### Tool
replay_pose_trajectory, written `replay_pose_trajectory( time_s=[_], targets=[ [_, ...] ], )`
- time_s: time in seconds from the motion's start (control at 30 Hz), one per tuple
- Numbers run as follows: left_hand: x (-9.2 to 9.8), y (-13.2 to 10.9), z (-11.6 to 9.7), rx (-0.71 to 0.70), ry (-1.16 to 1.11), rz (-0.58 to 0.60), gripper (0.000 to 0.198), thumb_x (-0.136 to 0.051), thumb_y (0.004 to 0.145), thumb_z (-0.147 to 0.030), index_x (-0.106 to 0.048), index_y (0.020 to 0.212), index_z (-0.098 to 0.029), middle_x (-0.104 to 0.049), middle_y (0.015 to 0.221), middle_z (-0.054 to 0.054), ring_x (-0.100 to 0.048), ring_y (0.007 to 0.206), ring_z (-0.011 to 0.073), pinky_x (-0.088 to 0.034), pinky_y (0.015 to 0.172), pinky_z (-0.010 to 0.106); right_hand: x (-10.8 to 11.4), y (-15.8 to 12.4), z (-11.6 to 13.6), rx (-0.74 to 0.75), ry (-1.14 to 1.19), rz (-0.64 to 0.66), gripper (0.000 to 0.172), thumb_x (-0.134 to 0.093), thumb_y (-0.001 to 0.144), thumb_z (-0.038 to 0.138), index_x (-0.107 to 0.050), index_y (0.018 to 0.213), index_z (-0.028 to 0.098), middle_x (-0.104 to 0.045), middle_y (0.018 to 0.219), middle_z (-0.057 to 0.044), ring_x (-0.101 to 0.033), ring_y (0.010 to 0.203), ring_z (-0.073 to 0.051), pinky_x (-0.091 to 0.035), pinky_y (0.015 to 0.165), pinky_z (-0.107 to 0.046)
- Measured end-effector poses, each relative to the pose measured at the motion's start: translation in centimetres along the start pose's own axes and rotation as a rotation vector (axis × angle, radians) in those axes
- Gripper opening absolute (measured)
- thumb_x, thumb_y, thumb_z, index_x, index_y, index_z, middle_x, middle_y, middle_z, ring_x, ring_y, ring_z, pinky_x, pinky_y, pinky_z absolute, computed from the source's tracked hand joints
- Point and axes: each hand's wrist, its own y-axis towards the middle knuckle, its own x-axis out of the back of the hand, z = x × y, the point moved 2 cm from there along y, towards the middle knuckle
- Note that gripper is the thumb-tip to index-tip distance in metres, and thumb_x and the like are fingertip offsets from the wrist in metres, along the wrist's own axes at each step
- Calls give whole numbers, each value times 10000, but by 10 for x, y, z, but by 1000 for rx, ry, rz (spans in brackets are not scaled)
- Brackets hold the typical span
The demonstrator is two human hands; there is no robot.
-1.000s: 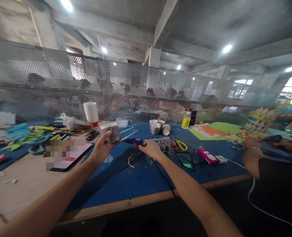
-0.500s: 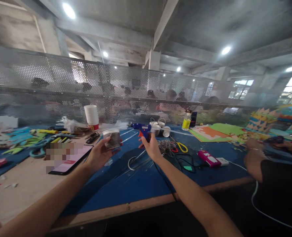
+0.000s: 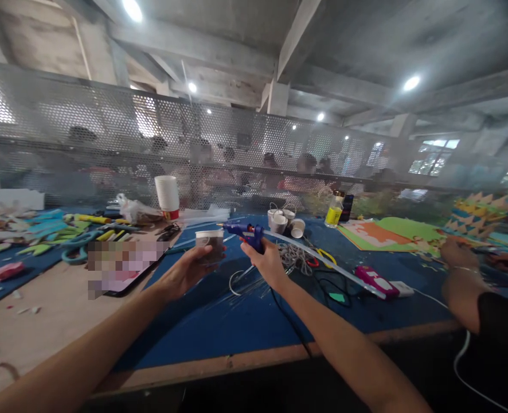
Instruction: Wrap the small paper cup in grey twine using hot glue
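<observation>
My left hand (image 3: 189, 267) is closed round a small paper cup (image 3: 208, 240) with a white rim and a grey-brown side. In my right hand (image 3: 266, 261) is a blue glue gun (image 3: 245, 230), its nozzle pointing left, close to the cup's rim; I cannot tell whether it touches. A long translucent glue stick (image 3: 331, 265) sticks out of the gun's back towards the lower right. Just beyond my right hand stand several small cups with wire handles (image 3: 278, 221). A tangle of grey cord (image 3: 297, 258) lies beside that hand.
A stack of white paper cups (image 3: 167, 195) stands at the back left. Nearer are a phone (image 3: 137, 267), scissors (image 3: 75, 249) and markers. To the right lie a magenta power bank (image 3: 372, 280), a yellow bottle (image 3: 333, 211) and coloured paper (image 3: 387, 234). A co-worker's arm (image 3: 464, 287) reaches in.
The cup in my left hand has moved right and up, closer to the glue gun's nozzle. The view has shifted a little left, and the long glue stick now shows behind the gun.
</observation>
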Motion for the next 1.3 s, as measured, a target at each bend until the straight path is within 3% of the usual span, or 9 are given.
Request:
replay_pose_trajectory(
  time_s=[0.23,0.4,0.6,0.83,1.3],
  targets=[
    [2,0,2,12,31,-3,249,-699,859,-239,-775,1078,-151,-793,1063,130,-742,974,273,-580,787,343,-5,-7,-1,155,-255,-77,302,-646,882,443,-751,992,182,-726,840,-54,-672,804,-229,-530,827,-335],
    [2,0,3,26,41,-27,270,-722,837,-207,-763,1092,-129,-788,1064,148,-745,962,273,-580,791,335,-7,-10,-3,196,-222,2,304,-597,920,447,-736,972,181,-689,738,-35,-641,676,-186,-511,668,-267],
    [5,2,5,24,18,-13,202,-735,842,-275,-777,1022,-196,-796,1017,107,-738,907,264,-582,783,361,-6,-12,1,258,-286,47,347,-592,935,545,-672,923,208,-639,685,0,-566,586,-153,-439,598,-254],
    [4,1,3,19,-32,-10,251,-710,860,-290,-772,1067,-163,-799,1002,109,-737,877,251,-577,762,339,-5,-13,0,242,-363,62,375,-593,927,594,-642,906,222,-575,626,22,-538,570,-149,-387,567,-244],
    [4,1,4,-37,33,-18,262,-704,858,-336,-769,1065,-188,-789,998,82,-723,886,256,-557,768,338,-6,-15,0,228,-450,90,385,-590,921,612,-636,895,231,-604,643,26,-560,572,-147,-345,564,-229]
  ],
)
